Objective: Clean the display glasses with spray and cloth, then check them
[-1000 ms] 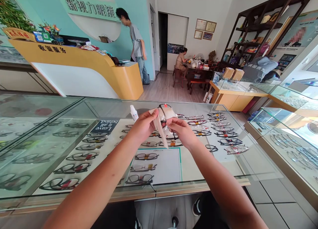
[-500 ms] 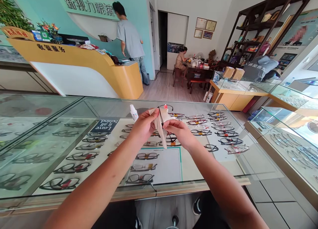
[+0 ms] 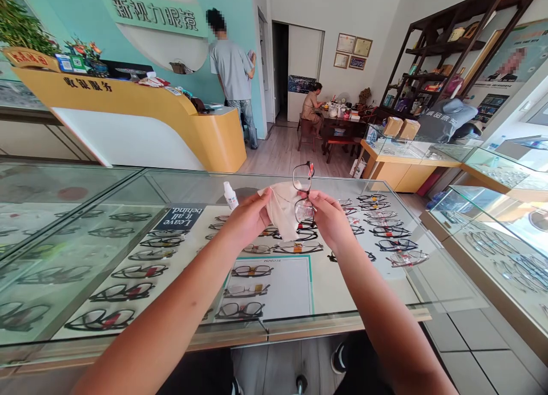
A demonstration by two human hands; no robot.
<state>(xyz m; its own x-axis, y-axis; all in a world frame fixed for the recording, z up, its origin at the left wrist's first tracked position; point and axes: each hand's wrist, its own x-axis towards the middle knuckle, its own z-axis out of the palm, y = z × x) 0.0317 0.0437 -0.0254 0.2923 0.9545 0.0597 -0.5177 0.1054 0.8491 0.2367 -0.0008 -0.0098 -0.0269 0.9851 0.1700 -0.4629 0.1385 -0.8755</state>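
Note:
Above the glass counter, my left hand [image 3: 252,215] is closed on a pale beige cleaning cloth [image 3: 283,212], which hangs down from the fingers. My right hand [image 3: 325,209] pinches a pair of dark-rimmed eyeglasses [image 3: 303,178] at the frame, held upright on end so one lens is above the other. The cloth's right edge lies beside the glasses; whether it touches the lower lens I cannot tell. A small white bottle [image 3: 230,195] stands on the counter just left of my left hand.
Under the glass display counter [image 3: 342,292] lie several rows of eyeglasses [image 3: 250,309]. A yellow-and-white reception desk [image 3: 171,107] stands beyond. One person [image 3: 233,69] stands by it; another person [image 3: 311,107] sits at a table at the back. More glass cases [image 3: 492,224] line the right.
The glasses, mostly wrapped in the cloth before, now show upright in my right hand, which has moved right and up. The cloth has spread out. The standing person has moved right and turned.

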